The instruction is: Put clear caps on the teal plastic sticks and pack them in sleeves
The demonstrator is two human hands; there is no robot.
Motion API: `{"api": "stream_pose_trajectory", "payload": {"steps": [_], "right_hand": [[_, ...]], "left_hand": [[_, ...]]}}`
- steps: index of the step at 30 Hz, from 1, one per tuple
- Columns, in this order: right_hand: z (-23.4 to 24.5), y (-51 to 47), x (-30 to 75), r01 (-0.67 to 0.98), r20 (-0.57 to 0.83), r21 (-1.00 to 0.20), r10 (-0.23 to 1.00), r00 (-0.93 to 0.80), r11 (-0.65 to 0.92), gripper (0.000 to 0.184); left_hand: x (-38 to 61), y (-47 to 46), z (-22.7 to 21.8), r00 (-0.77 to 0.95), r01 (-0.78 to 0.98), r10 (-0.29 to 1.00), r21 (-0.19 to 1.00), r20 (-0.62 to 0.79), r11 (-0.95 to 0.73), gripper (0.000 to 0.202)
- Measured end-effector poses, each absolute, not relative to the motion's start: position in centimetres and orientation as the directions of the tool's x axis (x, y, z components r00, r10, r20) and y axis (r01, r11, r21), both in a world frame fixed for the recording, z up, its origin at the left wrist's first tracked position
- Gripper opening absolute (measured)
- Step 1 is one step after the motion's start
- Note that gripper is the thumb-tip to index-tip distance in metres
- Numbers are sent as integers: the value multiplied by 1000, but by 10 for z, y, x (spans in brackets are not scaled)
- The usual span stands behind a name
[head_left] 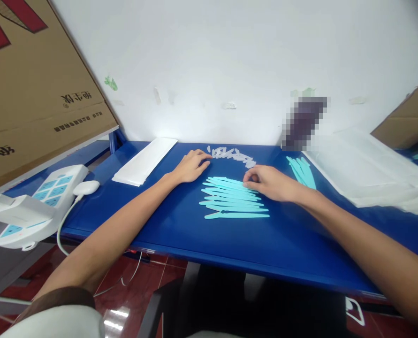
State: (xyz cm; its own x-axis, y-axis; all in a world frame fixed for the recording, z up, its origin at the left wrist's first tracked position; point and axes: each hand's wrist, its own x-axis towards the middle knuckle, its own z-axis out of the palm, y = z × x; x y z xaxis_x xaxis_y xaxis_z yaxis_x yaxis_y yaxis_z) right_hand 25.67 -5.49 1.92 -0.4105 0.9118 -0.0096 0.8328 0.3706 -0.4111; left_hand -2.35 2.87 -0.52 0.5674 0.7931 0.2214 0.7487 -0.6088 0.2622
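Observation:
Turquoise eyebrow razors (230, 204) lie side by side in a rough row on the blue table, their handle ends to the right. My right hand (267, 182) is closed in a pinch at the handle end of an upper eyebrow razor, its thumb and forefinger over the row; the fingers partly cover what they hold. Behind the row, small translucent blade covers (231, 154) are scattered in a strip. Resting on the table at the left end of that strip, my left hand (192, 165) has its fingers stretched out and holds nothing.
More turquoise razors (302, 171) are heaped at the right, beside white plastic sheeting (367, 169). A white flat packet stack (145, 161) lies left. At the table's left edge is a power strip (50, 192) with chargers. A cardboard box (50, 89) leans behind it; a pixelated dark patch (304, 123) stands by the wall.

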Motion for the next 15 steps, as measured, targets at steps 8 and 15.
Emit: {"api": "stream_pose_trajectory", "payload": {"steps": [8,15], "right_hand": [[38,-49,246,820,-169,-413,852,-496,396,25],[43,-47,243,809,-240,-395,801,-549,436,19]], "left_hand": [[5,59,-4,538,812,806,107,246,-574,42],[18,55,-1,490,828,806,111,331,-549,39]]}}
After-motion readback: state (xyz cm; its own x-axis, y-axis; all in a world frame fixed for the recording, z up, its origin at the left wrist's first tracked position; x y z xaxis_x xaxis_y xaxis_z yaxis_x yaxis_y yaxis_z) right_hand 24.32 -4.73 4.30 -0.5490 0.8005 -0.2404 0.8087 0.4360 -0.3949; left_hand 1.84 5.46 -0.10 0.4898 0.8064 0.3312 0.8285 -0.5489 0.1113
